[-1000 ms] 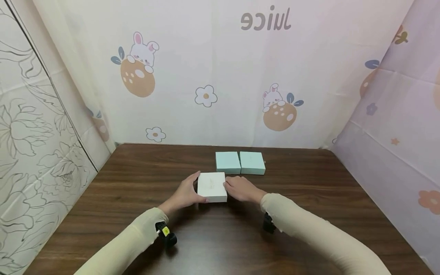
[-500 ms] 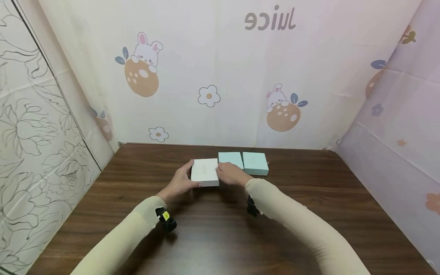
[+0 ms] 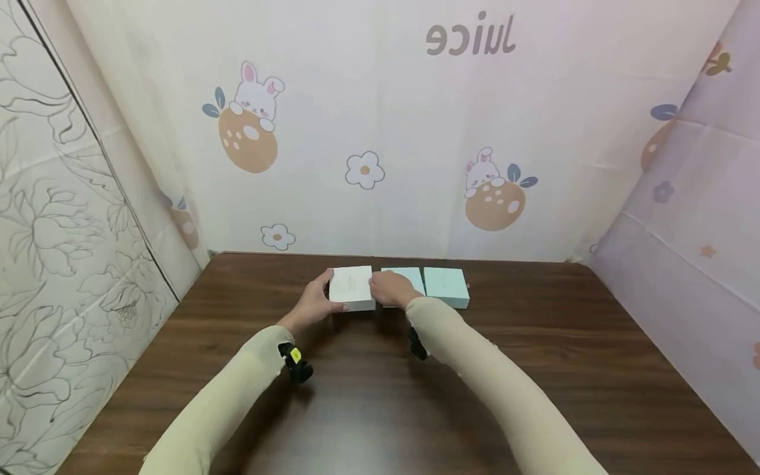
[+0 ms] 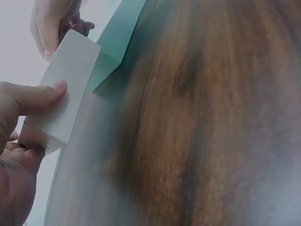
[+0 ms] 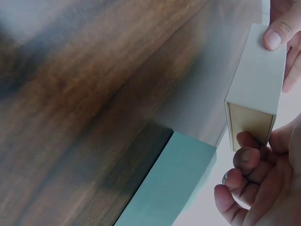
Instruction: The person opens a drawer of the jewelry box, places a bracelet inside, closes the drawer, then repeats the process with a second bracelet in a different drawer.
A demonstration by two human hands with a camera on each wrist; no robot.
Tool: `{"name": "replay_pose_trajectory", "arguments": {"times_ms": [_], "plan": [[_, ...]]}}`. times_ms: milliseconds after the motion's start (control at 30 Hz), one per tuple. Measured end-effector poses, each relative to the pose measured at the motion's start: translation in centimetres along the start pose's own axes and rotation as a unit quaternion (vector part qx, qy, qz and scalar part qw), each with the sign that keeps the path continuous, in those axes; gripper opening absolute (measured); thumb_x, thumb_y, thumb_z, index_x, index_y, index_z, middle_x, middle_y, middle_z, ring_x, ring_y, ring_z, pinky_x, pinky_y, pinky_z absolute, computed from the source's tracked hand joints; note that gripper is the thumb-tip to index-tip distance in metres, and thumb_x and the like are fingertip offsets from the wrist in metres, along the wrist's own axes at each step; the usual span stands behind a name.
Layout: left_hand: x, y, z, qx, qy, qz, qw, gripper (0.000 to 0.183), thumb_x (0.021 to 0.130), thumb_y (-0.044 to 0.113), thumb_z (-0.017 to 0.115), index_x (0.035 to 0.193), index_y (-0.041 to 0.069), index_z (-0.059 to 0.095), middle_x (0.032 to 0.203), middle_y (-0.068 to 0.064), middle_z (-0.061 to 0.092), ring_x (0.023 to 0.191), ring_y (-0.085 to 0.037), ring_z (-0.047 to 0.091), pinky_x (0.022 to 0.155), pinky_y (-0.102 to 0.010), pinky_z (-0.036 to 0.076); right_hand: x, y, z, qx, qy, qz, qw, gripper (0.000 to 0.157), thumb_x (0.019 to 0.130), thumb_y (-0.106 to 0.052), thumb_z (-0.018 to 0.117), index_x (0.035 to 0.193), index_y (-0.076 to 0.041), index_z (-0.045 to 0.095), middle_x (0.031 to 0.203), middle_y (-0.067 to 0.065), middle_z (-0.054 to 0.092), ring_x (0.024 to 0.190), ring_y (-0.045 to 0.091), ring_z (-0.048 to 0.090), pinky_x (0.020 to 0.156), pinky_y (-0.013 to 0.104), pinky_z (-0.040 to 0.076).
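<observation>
My left hand grips the left end of a white drawer-style box, its thumb on the front side in the left wrist view. Faint gold lettering marks the lid. At the box's right end, my right hand has its fingers curled against the drawer face, which sits flush or slightly recessed in the sleeve. Whatever lies between those fingertips is hidden. Just right of the white box, a mint-green box is partly covered by my right hand. Another mint-green box stands beside it.
The dark wooden table runs back to a printed curtain with rabbits and flowers. Flower-patterned panels rise on the left, and more curtain hangs on the right. Black cameras are strapped at both wrists.
Both hands have carried the white box away from me and slightly left, towards the back edge. It is now in line with the mint-green boxes, which have stayed in place.
</observation>
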State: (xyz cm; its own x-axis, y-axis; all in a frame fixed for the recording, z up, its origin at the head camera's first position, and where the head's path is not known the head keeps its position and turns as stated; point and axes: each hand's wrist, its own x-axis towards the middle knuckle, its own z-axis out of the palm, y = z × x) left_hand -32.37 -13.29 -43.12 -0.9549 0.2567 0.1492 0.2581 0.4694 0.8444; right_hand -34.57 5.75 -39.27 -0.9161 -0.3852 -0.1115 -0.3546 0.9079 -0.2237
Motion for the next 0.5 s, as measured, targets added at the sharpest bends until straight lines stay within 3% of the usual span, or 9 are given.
{"name": "replay_pose_trajectory", "arguments": {"times_ms": [167, 333, 500], "plan": [[0.7, -1.0, -0.1, 0.011, -0.001, -0.001, 0.9999, 0.091, 0.074, -0.001, 0.080, 0.144, -0.014, 0.023, 0.146, -0.028, 0.031, 0.125, -0.035, 0.044, 0.098, -0.044, 0.040, 1.0, -0.2, 0.5, -0.035, 0.001, 0.007, 0.999, 0.035, 0.102, -0.015, 0.033, 0.089, -0.007, 0.064, 0.067, 0.004, 0.052, 0.061, 0.016, 0.043, 0.057, 0.031, 0.041], [1.5, -1.9, 0.0, 0.005, -0.011, 0.002, 0.9999, 0.092, 0.072, -0.003, 0.080, 0.144, -0.014, 0.024, 0.148, -0.030, 0.027, 0.128, -0.036, 0.040, 0.100, -0.045, 0.037, 1.9, 0.1, 1.1, -0.087, -0.009, 0.013, 0.996, 0.033, 0.098, -0.011, 0.038, 0.071, -0.013, 0.058, 0.061, 0.000, 0.046, 0.055, 0.013, 0.036, 0.053, 0.029, 0.038], [2.5, -2.5, 0.3, -0.004, -0.018, 0.001, 0.9998, 0.092, 0.071, -0.006, 0.080, 0.144, -0.014, 0.023, 0.149, -0.029, 0.025, 0.132, -0.036, 0.036, 0.103, -0.045, 0.034, 2.7, 0.4, 1.4, -0.129, -0.010, 0.027, 0.991, 0.035, 0.096, -0.011, 0.042, 0.064, -0.014, 0.054, 0.058, 0.000, 0.048, 0.056, 0.014, 0.039, 0.065, 0.034, 0.047]]}}
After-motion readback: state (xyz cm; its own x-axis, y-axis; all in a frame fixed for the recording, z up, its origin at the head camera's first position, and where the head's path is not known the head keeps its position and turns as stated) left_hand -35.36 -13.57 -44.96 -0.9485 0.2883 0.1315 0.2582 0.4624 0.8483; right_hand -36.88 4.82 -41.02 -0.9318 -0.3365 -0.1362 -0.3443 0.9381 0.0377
